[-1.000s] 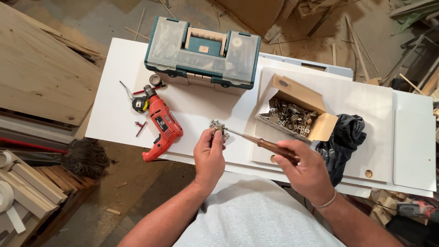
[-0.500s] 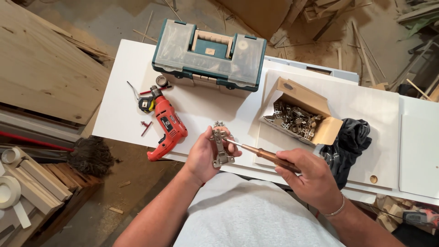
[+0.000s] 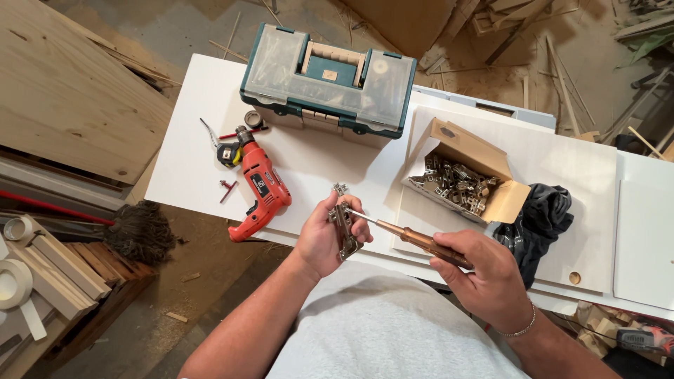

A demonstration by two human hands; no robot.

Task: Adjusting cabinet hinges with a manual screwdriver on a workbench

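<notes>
One metal hinge (image 3: 345,230) is gripped in the left hand (image 3: 324,242), and the right hand (image 3: 484,275) clasps a wooden-handled screwdriver (image 3: 414,238), tip on it. Many hinges wait in the cardboard box (image 3: 491,165); drill (image 3: 258,188) lies untouched on the bench (image 3: 189,154).

Palm hides hinge (image 3: 345,231) base; tape roll (image 3: 12,284) cropped.

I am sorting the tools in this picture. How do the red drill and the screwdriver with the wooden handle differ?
1. The red drill lies untouched on the white table; the screwdriver is held in the right hand.
2. The drill is bulky and plastic-bodied; the screwdriver is slim, with a brown wooden handle.
3. The screwdriver's tip meets the metal hinge in the left hand; the drill's chuck touches no workpiece.

Both are tools for turning.
</notes>
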